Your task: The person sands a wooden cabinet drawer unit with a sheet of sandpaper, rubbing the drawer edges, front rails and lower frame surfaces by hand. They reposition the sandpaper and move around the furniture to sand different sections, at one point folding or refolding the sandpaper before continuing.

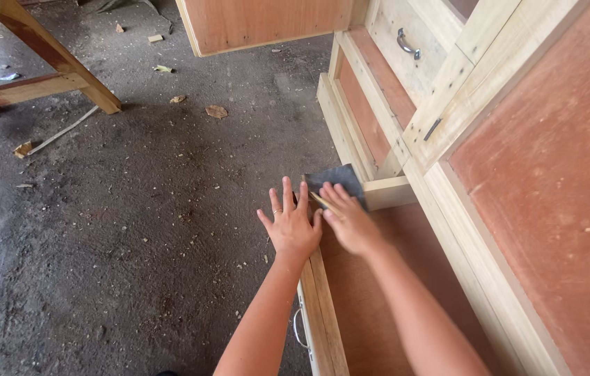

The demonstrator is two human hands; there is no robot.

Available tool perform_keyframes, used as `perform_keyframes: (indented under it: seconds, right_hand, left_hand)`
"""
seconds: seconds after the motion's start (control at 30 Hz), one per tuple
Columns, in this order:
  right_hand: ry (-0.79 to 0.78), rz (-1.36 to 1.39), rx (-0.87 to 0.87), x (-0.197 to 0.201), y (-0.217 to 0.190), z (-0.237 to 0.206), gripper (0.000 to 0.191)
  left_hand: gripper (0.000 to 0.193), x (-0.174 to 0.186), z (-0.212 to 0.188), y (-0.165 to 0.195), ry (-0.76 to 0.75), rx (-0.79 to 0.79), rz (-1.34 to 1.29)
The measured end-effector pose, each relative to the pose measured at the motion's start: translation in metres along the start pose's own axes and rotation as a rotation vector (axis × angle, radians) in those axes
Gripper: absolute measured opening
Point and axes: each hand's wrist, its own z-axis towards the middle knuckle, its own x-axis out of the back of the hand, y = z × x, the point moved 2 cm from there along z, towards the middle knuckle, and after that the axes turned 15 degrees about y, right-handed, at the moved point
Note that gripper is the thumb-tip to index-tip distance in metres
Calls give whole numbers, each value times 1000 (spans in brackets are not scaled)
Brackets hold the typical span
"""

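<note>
My left hand (pixel 291 224) lies flat with fingers spread on the outer face of the front board (pixel 323 313) of a pulled-out wooden drawer. My right hand (pixel 348 221) presses a dark grey sheet of sandpaper (pixel 336 179) onto the top corner of that drawer front, fingers extended over the sheet. The drawer's reddish plywood bottom (pixel 371 292) shows beneath my right forearm. A metal handle (pixel 297 327) hangs on the drawer's outer face below my left arm.
The drawer belongs to a pale wooden cabinet (pixel 462 104) with reddish panels, an open door (pixel 260 24) and an upper drawer with a metal handle (pixel 408 45). A wooden trestle leg (pixel 58 59) stands at far left. The concrete floor (pixel 135 223) carries sawdust and wood chips.
</note>
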Motion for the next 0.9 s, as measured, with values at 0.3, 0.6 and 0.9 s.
perform_keyframes:
  seconds: [0.3, 0.6, 0.9]
  right_hand:
    - [73, -393, -371, 36, 50, 0, 76]
    - [156, -67, -282, 16, 67, -1, 61]
    - [149, -130, -256, 5, 50, 0, 64]
  left_hand:
    - [79, 5, -3, 0, -31, 131, -16]
    - [81, -3, -1, -3, -7, 151, -44]
    - [82, -1, 0, -3, 12, 101, 0]
